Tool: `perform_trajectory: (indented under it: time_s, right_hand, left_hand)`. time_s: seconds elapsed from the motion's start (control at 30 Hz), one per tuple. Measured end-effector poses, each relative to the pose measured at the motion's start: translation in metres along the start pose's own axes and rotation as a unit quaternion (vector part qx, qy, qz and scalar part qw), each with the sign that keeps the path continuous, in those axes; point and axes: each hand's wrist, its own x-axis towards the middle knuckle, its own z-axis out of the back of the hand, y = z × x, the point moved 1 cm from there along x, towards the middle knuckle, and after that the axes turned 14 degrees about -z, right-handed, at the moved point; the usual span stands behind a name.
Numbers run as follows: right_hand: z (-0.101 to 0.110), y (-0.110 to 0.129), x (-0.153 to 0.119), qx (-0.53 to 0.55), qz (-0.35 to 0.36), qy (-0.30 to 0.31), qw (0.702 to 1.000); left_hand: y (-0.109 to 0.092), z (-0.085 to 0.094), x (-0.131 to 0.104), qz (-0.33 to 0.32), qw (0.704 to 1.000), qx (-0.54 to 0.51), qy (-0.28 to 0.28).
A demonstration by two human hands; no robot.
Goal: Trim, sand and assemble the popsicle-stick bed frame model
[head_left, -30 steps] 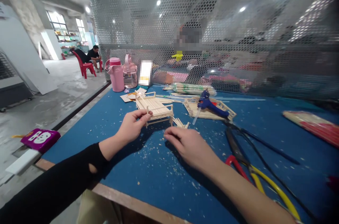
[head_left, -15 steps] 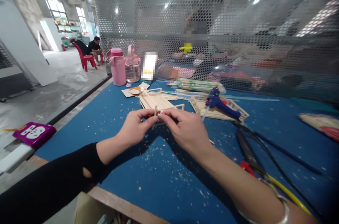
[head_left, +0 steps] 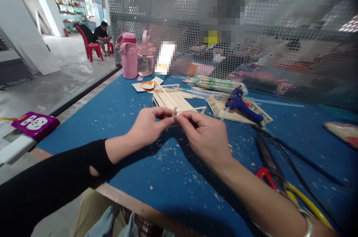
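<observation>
My left hand (head_left: 147, 127) and my right hand (head_left: 208, 136) meet over the table, fingertips pinched together. Between them is a small frame of thin wooden sticks (head_left: 192, 109); its lower part is hidden by my fingers. Just behind it lies a flat panel of pale wooden sticks (head_left: 170, 99) with a raised rail at its far end. To the right, a blue glue gun (head_left: 244, 107) rests on another stick-built piece (head_left: 216, 109), a clear glue stick showing at its end.
On the blue table (head_left: 112, 110) lie wood crumbs, bagged sticks (head_left: 218, 83), cardboard pieces (head_left: 147, 84) and red-and-yellow-handled pliers (head_left: 267, 177). A pink flask (head_left: 129, 58) and bottle (head_left: 145, 59) stand by the perforated screen (head_left: 167, 9). A purple power socket (head_left: 36, 125) is left. A person (head_left: 102, 37) sits far off.
The camera view has tilted down and shifted left, so the table items appear higher and farther right. Both hands keep their pinch on the small stick frame.
</observation>
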Motion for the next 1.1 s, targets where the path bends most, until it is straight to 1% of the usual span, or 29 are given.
perform_trajectory:
  time_s: [0.1, 0.17, 0.27, 0.37, 0.43, 0.5, 0.63, 0.7, 0.87, 0.93, 1.0, 1.03, 1.1]
  right_hand:
    - [-0.001, 0.002, -0.002, 0.020, -0.022, -0.003, 1.000]
    - [-0.002, 0.003, -0.003, 0.044, -0.045, 0.003, 0.998]
    - [-0.004, 0.002, -0.003, 0.107, -0.118, 0.037, 0.986]
    - [-0.008, -0.001, -0.004, 0.208, -0.211, 0.087, 0.951]
    - [-0.010, -0.002, -0.005, 0.270, -0.252, 0.112, 0.922]
    - [-0.012, -0.003, -0.006, 0.311, -0.279, 0.123, 0.900]
    - [-0.017, -0.001, -0.010, 0.351, -0.314, 0.122, 0.874]
    - [-0.020, 0.001, -0.012, 0.376, -0.337, 0.113, 0.856]
    - [-0.027, 0.003, -0.018, 0.454, -0.409, 0.099, 0.785]
    - [-0.028, 0.003, -0.018, 0.468, -0.425, 0.108, 0.767]
    - [-0.026, 0.001, -0.016, 0.460, -0.429, 0.125, 0.767]
    - [-0.025, 0.000, -0.015, 0.445, -0.423, 0.134, 0.778]
    - [-0.021, -0.001, -0.013, 0.393, -0.390, 0.148, 0.819]
  left_hand:
    - [-0.001, 0.001, 0.000, 0.009, 1.000, 0.009, -0.007]
    - [-0.003, 0.001, 0.000, 0.017, 1.000, 0.016, 0.002]
    - [-0.005, 0.001, 0.000, 0.026, 0.999, 0.032, 0.024]
    - [-0.006, 0.001, 0.000, 0.032, 0.998, 0.043, 0.025]
    - [-0.006, 0.001, -0.001, 0.033, 0.998, 0.044, 0.022]
    - [-0.006, 0.001, -0.001, 0.029, 0.998, 0.045, 0.027]
    - [-0.005, 0.003, 0.000, 0.023, 0.996, 0.062, 0.052]
    - [-0.004, 0.003, 0.000, 0.022, 0.996, 0.070, 0.055]
    - [-0.004, 0.001, -0.002, 0.023, 0.996, 0.072, 0.035]
    - [-0.004, 0.001, -0.002, 0.025, 0.996, 0.075, 0.037]
    - [-0.003, 0.002, -0.002, 0.025, 0.995, 0.082, 0.045]
    - [-0.003, 0.003, -0.001, 0.024, 0.995, 0.087, 0.051]
    - [-0.003, 0.005, -0.001, 0.019, 0.993, 0.094, 0.063]
